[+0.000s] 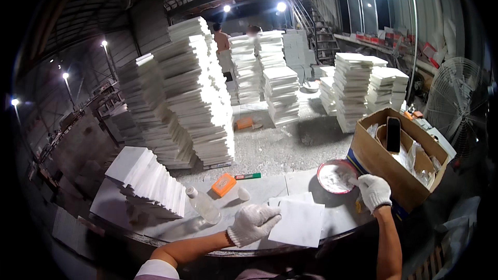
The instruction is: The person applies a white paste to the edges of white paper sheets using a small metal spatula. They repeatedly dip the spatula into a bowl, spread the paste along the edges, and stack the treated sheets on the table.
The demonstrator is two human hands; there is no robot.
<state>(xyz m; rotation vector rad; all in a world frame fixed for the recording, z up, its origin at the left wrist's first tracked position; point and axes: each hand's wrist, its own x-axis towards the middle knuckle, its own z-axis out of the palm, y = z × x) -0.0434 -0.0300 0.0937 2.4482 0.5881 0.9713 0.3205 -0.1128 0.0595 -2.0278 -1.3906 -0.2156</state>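
My left hand [254, 224], in a white knitted glove, is closed at the left edge of a square white tile [301, 224], with thumb and fingers pinched on it. Another white tile [303, 197] shows partly from beneath its far edge. To the right, my gloved right hand [374, 193] is closed at the rim of a red-edged bowl [322, 187] holding white paste [336, 175]. A small pale tool [354, 181] reaches from its fingers into the bowl; most of it is hidden, so its kind is unclear.
Left of my left hand stand a clear bottle [205, 206], a small white cup [243, 193], an orange box [223, 184] and a leaning tile stack [148, 179]. A cardboard box [410, 176] with a phone [393, 135] borders the bowl. Beyond rise tall tile stacks [194, 98] and a fan [456, 98].
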